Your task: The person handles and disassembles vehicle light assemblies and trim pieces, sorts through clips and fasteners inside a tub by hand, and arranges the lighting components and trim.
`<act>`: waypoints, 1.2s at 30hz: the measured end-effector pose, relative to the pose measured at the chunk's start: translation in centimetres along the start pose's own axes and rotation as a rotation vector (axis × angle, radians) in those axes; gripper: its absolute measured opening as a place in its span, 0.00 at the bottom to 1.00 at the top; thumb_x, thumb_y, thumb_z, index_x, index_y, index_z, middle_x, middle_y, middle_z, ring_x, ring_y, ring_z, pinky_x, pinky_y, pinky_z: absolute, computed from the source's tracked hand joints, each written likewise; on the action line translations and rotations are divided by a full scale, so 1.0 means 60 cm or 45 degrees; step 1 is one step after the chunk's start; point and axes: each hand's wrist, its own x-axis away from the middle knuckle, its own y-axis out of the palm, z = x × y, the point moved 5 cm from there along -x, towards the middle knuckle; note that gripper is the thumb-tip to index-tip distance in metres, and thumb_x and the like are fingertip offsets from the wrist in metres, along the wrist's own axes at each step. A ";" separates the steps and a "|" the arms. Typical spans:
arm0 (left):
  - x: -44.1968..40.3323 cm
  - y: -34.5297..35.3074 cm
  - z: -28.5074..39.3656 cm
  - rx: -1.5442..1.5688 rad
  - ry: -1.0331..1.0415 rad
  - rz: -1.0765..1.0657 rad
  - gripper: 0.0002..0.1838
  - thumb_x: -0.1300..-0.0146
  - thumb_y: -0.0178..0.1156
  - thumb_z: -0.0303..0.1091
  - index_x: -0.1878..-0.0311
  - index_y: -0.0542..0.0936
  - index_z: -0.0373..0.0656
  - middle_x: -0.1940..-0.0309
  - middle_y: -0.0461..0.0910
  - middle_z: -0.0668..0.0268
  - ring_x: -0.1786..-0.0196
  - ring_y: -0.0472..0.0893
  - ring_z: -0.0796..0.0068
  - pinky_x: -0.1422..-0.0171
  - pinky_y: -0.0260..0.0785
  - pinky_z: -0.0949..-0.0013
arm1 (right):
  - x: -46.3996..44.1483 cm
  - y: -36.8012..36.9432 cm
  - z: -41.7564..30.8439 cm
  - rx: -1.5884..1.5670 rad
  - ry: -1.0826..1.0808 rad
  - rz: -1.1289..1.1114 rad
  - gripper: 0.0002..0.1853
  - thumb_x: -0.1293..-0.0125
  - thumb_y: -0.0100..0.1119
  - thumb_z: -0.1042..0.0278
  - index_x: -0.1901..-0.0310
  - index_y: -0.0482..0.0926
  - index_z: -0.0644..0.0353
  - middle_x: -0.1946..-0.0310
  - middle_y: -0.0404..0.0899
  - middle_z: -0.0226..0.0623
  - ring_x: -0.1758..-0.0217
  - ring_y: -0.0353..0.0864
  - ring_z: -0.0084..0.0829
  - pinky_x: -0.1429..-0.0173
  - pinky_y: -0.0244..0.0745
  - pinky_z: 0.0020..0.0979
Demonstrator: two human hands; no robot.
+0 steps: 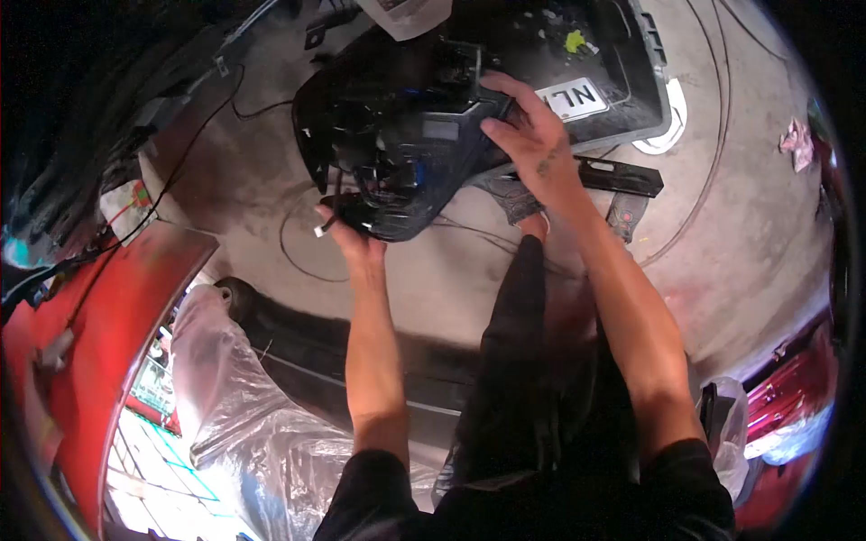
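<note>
A bulky black car headlight [442, 158], with an intricate back, blue parts and a small grey label-like patch, is held up in front of me between both hands. My left hand [354, 239] grips its lower left end from below, and most of those fingers are hidden behind it. Beside that hand hangs a short lead with a white tip [322, 229]. My right hand [539, 149] grasps the right edge, with thumb and forefinger showing. Just beyond the headlight lies a dark plastic bin lid or case [613, 54], bearing a white "NL" plate [575, 99].
A black bumper-like part [289, 338] and crumpled clear plastic sheeting [262, 451] lie at lower left. A red car panel [135, 298] stands at the left. Cables [717, 117] run across the concrete floor, and a black bar [622, 176] lies near my foot.
</note>
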 end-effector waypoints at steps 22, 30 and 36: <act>0.058 0.000 0.014 -0.123 -0.057 0.182 0.35 0.20 0.46 0.65 0.26 0.71 0.46 0.27 0.73 0.53 0.27 0.73 0.44 0.24 0.68 0.37 | 0.008 -0.044 0.062 0.061 0.039 0.275 0.40 0.26 0.67 0.58 0.19 0.59 0.56 0.28 0.74 0.56 0.28 0.76 0.44 0.25 0.67 0.40; 0.049 0.010 -0.009 -0.209 -0.090 0.074 0.24 0.21 0.50 0.47 0.34 0.78 0.42 0.34 0.81 0.53 0.33 0.81 0.52 0.27 0.74 0.43 | 0.017 -0.049 0.018 0.351 0.015 0.203 0.38 0.28 0.69 0.67 0.21 0.61 0.56 0.38 0.78 0.52 0.47 0.87 0.37 0.43 0.81 0.36; 0.002 -0.052 0.018 -0.327 -0.073 0.051 0.24 0.20 0.42 0.44 0.33 0.78 0.42 0.35 0.82 0.53 0.33 0.81 0.51 0.25 0.73 0.45 | 0.056 -0.032 0.030 0.302 0.059 0.071 0.38 0.27 0.66 0.68 0.19 0.59 0.53 0.38 0.78 0.52 0.47 0.86 0.35 0.43 0.82 0.38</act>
